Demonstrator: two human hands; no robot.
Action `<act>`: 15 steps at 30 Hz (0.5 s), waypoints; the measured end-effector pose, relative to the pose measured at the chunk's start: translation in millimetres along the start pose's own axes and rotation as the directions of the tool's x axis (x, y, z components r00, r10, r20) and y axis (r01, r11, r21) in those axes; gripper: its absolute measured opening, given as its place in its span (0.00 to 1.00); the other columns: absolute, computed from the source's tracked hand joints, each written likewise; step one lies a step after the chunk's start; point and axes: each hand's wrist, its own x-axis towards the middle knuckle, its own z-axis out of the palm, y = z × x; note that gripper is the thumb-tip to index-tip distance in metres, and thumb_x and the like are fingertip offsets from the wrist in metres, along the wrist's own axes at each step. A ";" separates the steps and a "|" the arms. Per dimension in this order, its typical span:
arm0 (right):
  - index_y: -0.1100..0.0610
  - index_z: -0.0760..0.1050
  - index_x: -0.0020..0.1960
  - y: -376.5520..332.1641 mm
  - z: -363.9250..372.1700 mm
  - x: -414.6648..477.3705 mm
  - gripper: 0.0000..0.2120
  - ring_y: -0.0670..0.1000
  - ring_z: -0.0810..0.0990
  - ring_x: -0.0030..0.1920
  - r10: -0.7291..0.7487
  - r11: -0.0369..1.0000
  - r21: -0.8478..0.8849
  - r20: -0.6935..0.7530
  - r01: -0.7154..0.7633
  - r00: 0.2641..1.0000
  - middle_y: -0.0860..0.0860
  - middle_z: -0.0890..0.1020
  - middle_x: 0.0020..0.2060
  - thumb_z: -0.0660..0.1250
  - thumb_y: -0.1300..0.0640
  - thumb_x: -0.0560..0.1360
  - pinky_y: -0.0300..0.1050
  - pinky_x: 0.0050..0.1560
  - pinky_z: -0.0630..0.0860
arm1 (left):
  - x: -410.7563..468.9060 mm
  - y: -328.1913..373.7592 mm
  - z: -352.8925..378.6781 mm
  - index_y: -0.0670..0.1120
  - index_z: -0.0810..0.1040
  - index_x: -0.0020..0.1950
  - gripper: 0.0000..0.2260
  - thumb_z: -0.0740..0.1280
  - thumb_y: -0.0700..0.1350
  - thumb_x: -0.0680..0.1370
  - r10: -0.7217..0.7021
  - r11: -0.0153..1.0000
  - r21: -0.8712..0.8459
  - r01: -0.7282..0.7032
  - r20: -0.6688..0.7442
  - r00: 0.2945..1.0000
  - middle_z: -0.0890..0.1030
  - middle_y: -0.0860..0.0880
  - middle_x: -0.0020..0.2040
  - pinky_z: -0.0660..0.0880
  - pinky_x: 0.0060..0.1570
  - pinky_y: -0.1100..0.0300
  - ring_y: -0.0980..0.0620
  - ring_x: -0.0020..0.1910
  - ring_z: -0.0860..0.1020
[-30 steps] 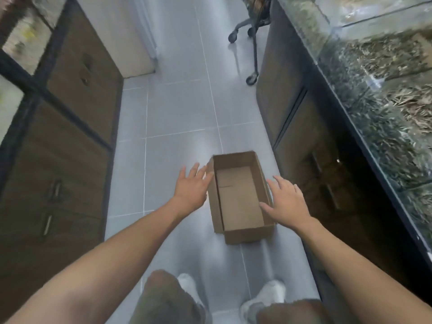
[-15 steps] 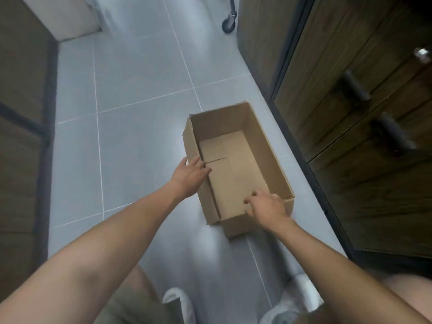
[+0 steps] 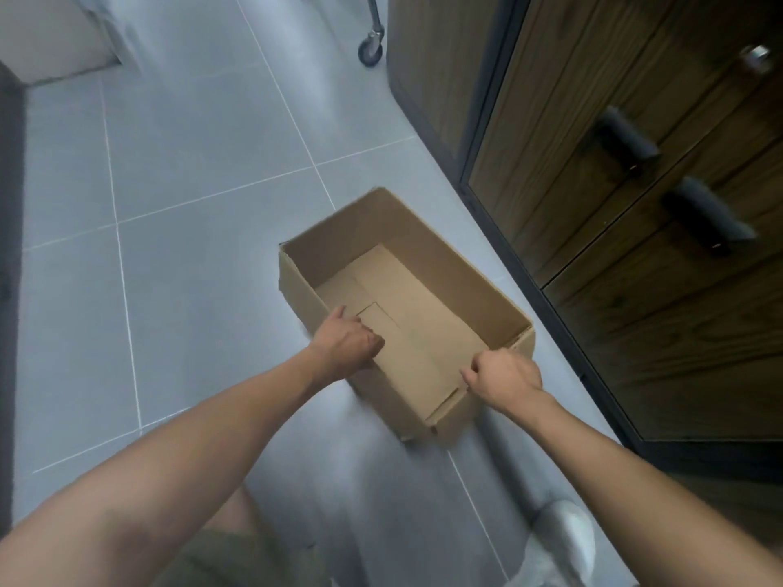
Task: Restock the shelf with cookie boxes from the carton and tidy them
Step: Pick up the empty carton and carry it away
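**Wide floor on the left, a tight squeeze on the right**

The carton (image 3: 462,264) sits on the grey tiled floor (image 3: 190,205) close to the wooden cabinet (image 3: 551,120), with only a narrow strip between them. Two dark handles (image 3: 627,135) jut out above that strip. Left of the carton the tiles lie open. A caster wheel (image 3: 370,50) stands well back. The carton's top is open; the left hand (image 3: 347,341) and the right hand (image 3: 506,377) grip its near rim.

Fingertips hidden, likely round carton (image 3: 428,235) rim

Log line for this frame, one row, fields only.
carton: empty, on floor | left hand: grips left wall | right hand: grips near right corner | next: likely lifts carton
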 end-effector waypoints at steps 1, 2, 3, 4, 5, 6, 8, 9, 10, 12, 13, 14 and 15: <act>0.54 0.83 0.56 5.2 -4.2 3.3 0.19 0.60 0.84 0.54 0.028 0.999 -0.021 -0.003 -0.028 1.000 0.56 0.85 0.54 0.58 0.44 0.82 0.48 0.49 0.75 | 0.9 8.0 -2.5 0.52 0.80 0.53 0.04 0.68 0.50 0.82 0.014 1.000 -0.004 -0.013 0.007 1.000 0.85 0.51 0.52 0.68 0.67 0.48 0.47 0.56 0.80; 0.55 0.82 0.57 10.5 -7.6 7.2 0.18 0.60 0.84 0.56 0.059 0.997 -0.041 -0.008 -0.059 0.998 0.56 0.85 0.55 0.59 0.45 0.82 0.48 0.50 0.74 | 2.1 17.1 -4.0 0.51 0.79 0.54 0.04 0.68 0.50 0.82 0.022 1.000 -0.021 -0.022 0.007 1.000 0.85 0.51 0.54 0.68 0.61 0.52 0.46 0.57 0.80; 0.55 0.81 0.59 16.2 -10.9 11.1 0.18 0.60 0.84 0.56 0.092 0.994 -0.053 -0.012 -0.093 0.996 0.57 0.85 0.56 0.59 0.46 0.82 0.48 0.50 0.73 | 3.8 27.6 -5.1 0.51 0.79 0.54 0.05 0.67 0.51 0.82 0.024 0.998 -0.053 -0.024 0.006 1.000 0.85 0.50 0.55 0.68 0.57 0.54 0.46 0.58 0.80; 0.55 0.81 0.60 21.9 -12.8 15.2 0.18 0.59 0.84 0.56 0.125 0.991 -0.053 -0.014 -0.125 0.992 0.56 0.85 0.56 0.59 0.46 0.82 0.48 0.49 0.72 | 6.1 38.3 -5.1 0.51 0.79 0.55 0.06 0.66 0.52 0.82 0.021 0.994 -0.104 -0.020 0.006 1.000 0.85 0.50 0.56 0.66 0.53 0.54 0.45 0.58 0.80; 0.55 0.79 0.62 27.1 -13.5 19.4 0.17 0.59 0.83 0.56 0.150 0.988 -0.042 -0.011 -0.151 0.989 0.56 0.85 0.56 0.59 0.47 0.81 0.48 0.48 0.71 | 8.5 48.9 -5.2 0.51 0.78 0.56 0.07 0.66 0.53 0.83 0.013 0.987 -0.162 -0.012 0.007 1.000 0.84 0.49 0.57 0.65 0.51 0.55 0.45 0.59 0.80; 0.55 0.77 0.64 31.6 -12.7 23.4 0.17 0.59 0.83 0.56 0.164 0.986 -0.020 -0.006 -0.164 0.986 0.56 0.84 0.56 0.59 0.47 0.81 0.47 0.47 0.70 | 11.7 59.2 -4.0 0.51 0.78 0.56 0.09 0.65 0.55 0.83 0.007 0.975 -0.222 -0.004 0.011 1.000 0.84 0.49 0.57 0.64 0.50 0.55 0.45 0.58 0.81; 0.54 0.70 0.71 36.4 -8.4 30.0 0.20 0.59 0.82 0.58 0.172 0.984 0.043 0.006 -0.172 0.985 0.55 0.81 0.61 0.61 0.48 0.81 0.49 0.47 0.71 | 17.2 78.4 -0.1 0.52 0.77 0.56 0.12 0.63 0.60 0.84 -0.002 0.947 -0.321 0.003 0.003 1.000 0.83 0.49 0.57 0.65 0.49 0.55 0.44 0.57 0.81; 0.53 0.66 0.75 36.3 -6.0 32.6 0.24 0.59 0.81 0.60 0.176 0.981 0.078 0.018 -0.177 0.984 0.54 0.78 0.65 0.61 0.48 0.81 0.51 0.49 0.73 | 19.1 86.2 1.7 0.52 0.77 0.56 0.13 0.62 0.61 0.84 -0.006 0.937 -0.348 0.004 -0.002 1.000 0.83 0.49 0.57 0.66 0.48 0.55 0.44 0.57 0.81; 0.53 0.60 0.79 35.0 -3.6 35.1 0.28 0.59 0.80 0.63 0.181 0.977 0.108 0.033 -0.184 0.983 0.53 0.74 0.71 0.61 0.48 0.82 0.52 0.53 0.75 | 20.5 92.4 2.9 0.52 0.76 0.56 0.14 0.62 0.61 0.84 -0.013 0.931 -0.364 0.010 -0.005 1.000 0.83 0.49 0.57 0.66 0.48 0.55 0.44 0.57 0.82; 0.52 0.51 0.84 31.2 0.3 39.5 0.33 0.59 0.79 0.66 0.194 0.972 0.128 0.051 -0.199 0.980 0.50 0.64 0.79 0.59 0.50 0.83 0.53 0.57 0.76 | 21.2 99.2 2.6 0.51 0.77 0.57 0.15 0.61 0.62 0.85 -0.036 0.931 -0.364 0.030 -0.009 0.999 0.83 0.49 0.57 0.67 0.49 0.53 0.43 0.56 0.81; 0.52 0.48 0.85 29.5 1.8 41.2 0.33 0.59 0.78 0.66 0.203 0.969 0.129 0.057 -0.209 0.977 0.49 0.60 0.82 0.58 0.51 0.83 0.53 0.57 0.76 | 20.4 99.7 2.8 0.51 0.77 0.58 0.16 0.60 0.62 0.85 -0.046 0.934 -0.355 0.038 -0.016 0.999 0.83 0.48 0.57 0.67 0.50 0.53 0.43 0.57 0.81; 0.52 0.47 0.85 28.4 4.1 42.9 0.33 0.59 0.78 0.67 0.210 0.967 0.134 0.058 -0.216 0.976 0.49 0.57 0.83 0.57 0.52 0.84 0.52 0.56 0.75 | 18.7 98.0 4.4 0.51 0.77 0.58 0.16 0.61 0.62 0.85 -0.052 0.934 -0.354 0.039 -0.027 0.998 0.83 0.49 0.57 0.68 0.52 0.52 0.43 0.57 0.81; 0.51 0.46 0.85 27.8 6.6 44.2 0.33 0.59 0.78 0.67 0.215 0.965 0.141 0.058 -0.221 0.975 0.49 0.55 0.84 0.56 0.53 0.84 0.51 0.53 0.74 | 15.3 93.5 6.6 0.51 0.78 0.58 0.16 0.61 0.62 0.84 -0.061 0.932 -0.361 0.039 -0.049 0.997 0.83 0.49 0.57 0.69 0.53 0.52 0.44 0.58 0.80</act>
